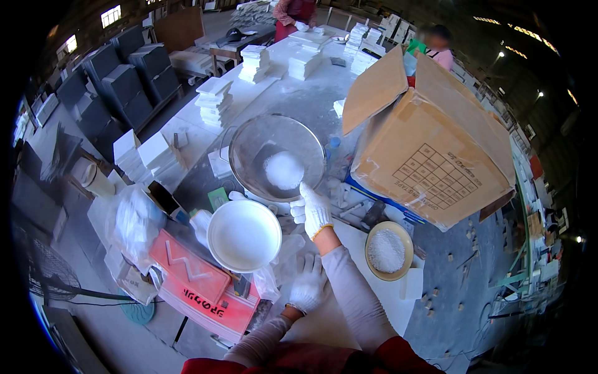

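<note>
Near the middle stands a wide round mesh sieve (249, 163) with a thin metal rim and a wire handle at its left. A rounded heap of white material (284, 170) lies inside it. My right hand (313, 212), in a white glove, is closed at the near rim, thumb up against the mesh and fingers curled below. Closer to me, my gloved left hand (308, 285) rests on a pale board (358, 255), fingers stretched out. Left of both hands is a white basin (244, 235), pale inside. To the right sits a beige bowl of white granules (387, 250).
A large open cardboard box (436, 156) takes up the right. Red-pink packets (202, 280) and a clear plastic bag (137, 215) lie left. Stacks of white tiles (213, 101) line the far side. A co-worker's gloved hands (308, 28) are at the table's far end.
</note>
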A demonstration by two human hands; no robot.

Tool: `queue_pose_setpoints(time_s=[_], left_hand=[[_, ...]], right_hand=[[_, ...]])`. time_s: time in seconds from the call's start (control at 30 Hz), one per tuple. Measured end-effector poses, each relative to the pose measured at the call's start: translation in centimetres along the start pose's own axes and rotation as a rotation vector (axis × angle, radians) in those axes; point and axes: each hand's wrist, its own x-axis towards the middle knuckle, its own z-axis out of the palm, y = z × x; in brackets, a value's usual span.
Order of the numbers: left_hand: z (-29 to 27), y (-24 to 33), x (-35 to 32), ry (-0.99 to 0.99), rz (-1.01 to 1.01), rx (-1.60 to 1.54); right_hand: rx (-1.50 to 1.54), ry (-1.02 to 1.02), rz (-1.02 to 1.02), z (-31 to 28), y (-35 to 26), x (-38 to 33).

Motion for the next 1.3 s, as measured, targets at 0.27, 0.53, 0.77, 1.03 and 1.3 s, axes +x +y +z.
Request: queue_pose_setpoints(time_s=[0.27, 0.53, 0.77, 1.03, 1.3], left_hand=[[-0.3, -0.3, 0.2, -0.015, 0.014, -0.058], [-0.6, -0.4, 0.1, 0.067, 0.011, -0.060], [-0.4, -0.5, 0.2, 0.088, 0.011, -0.031], [0.2, -0.8, 0.1, 0.043, 0.022, -0.026], [0.1, -0.7, 0.0, 0.036, 0.029, -0.005]], right_hand=[[0.057, 0.007, -0.088, -0.8, -0.1, 1.2], [0.141, -0.011, -0.094, -1.4, 0.5, 2.9], [0.041, 0.012, -0.076, -0.6, -1.3, 0.6], [-0.007, -0.045, -0.068, -2.0, 0.4, 1.0], [0.088, -0.029, -0.081, -1.5, 0.5, -0.2]])
